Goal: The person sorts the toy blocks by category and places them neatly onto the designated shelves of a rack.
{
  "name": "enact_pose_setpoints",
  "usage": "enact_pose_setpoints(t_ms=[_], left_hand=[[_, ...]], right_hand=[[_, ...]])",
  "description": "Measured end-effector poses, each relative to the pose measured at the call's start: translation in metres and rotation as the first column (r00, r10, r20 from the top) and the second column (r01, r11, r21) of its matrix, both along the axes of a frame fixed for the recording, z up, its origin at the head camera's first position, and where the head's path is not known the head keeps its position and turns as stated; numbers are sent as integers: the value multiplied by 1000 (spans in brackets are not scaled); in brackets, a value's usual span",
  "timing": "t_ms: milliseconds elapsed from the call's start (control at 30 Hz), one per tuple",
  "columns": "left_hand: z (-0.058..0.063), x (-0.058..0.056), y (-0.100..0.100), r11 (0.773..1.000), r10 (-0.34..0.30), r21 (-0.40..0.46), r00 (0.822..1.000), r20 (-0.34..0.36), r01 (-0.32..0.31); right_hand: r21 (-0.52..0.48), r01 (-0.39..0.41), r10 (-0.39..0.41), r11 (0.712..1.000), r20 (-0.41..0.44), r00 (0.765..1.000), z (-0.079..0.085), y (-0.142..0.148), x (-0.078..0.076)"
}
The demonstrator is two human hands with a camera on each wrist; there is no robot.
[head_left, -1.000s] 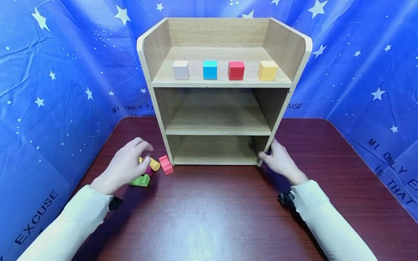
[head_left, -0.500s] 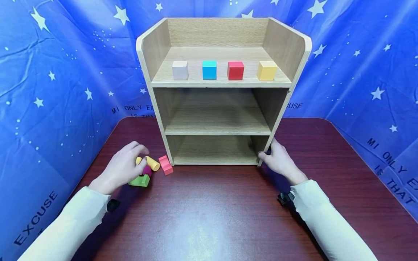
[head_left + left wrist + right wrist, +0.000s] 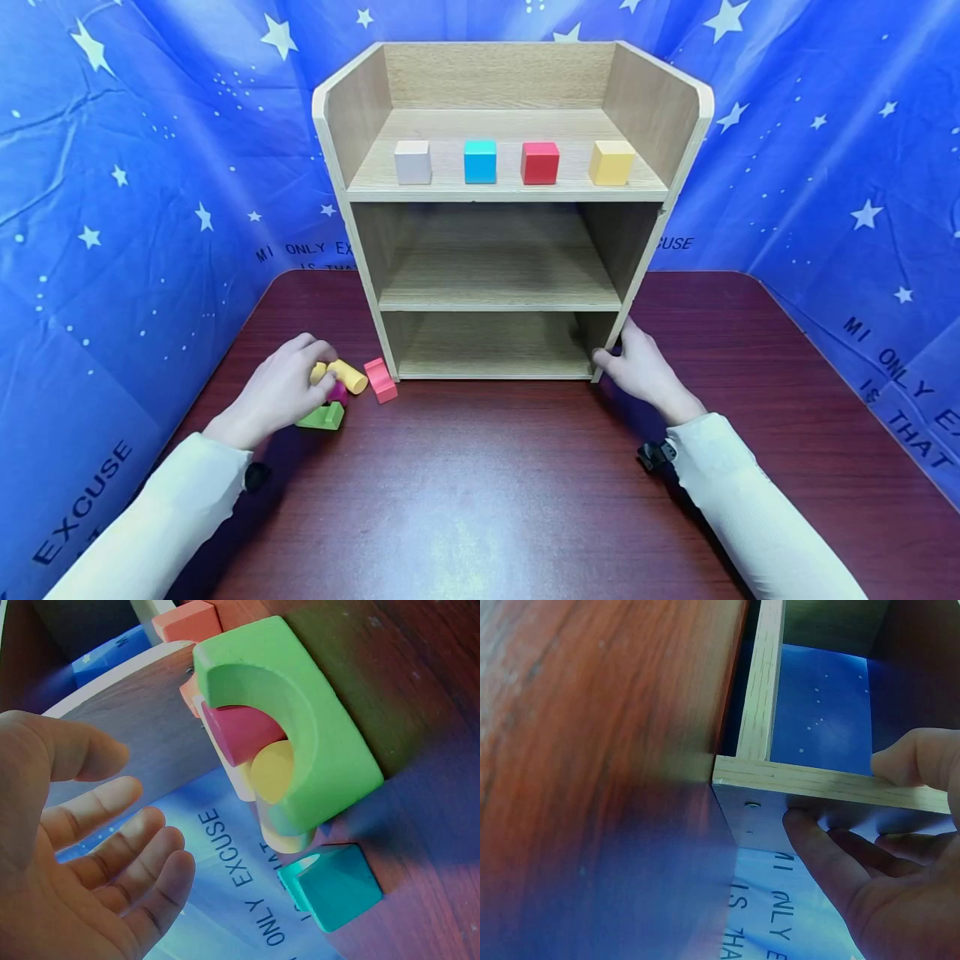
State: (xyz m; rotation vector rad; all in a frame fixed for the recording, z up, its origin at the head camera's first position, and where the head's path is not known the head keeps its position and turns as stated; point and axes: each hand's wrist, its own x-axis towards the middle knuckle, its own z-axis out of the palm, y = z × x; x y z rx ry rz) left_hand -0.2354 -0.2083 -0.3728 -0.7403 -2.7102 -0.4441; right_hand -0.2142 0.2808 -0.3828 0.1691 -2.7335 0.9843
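Observation:
My left hand [image 3: 276, 392] hovers over a small heap of blocks left of the shelf, its fingers loosely bent and nothing between them. In the left wrist view a green arch block [image 3: 330, 742] stands in front of a magenta block [image 3: 244, 731] and a yellow cylinder [image 3: 273, 771]. A teal block [image 3: 341, 885] lies beside them. A red notched block [image 3: 381, 380] rests by the shelf's lower left corner. My right hand [image 3: 647, 375] grips the right side panel of the wooden shelf [image 3: 517, 197] low down, thumb inside and fingers outside.
On the top shelf board stand a white cube [image 3: 413, 164], a blue cube [image 3: 480, 163], a red cube [image 3: 540, 164] and a yellow cube [image 3: 611, 164] in a row. A blue starry curtain [image 3: 150, 275] surrounds the dark wooden table [image 3: 465, 467].
My left hand has drawn slightly left and toward me above the blocks, showing more of the yellow pieces. My right hand keeps its grip on the shelf panel.

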Motion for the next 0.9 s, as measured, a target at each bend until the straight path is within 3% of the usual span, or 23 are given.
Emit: enact_pose_setpoints(t_ms=[333,733,900], left_hand=[[-8,-6,3,999,16,-29,997,70,-14],[-19,-14,6,997,34,-64,999,-5,-34],[-22,-15,8,997,56,-60,998,-3,-56]], right_hand=[[-3,-5,5,1000,1,1000,0,1,0],[1,-4,4,1000,0,1000,-1,1,-1],[2,-6,6,1000,0,1000,-2,1,-1]])
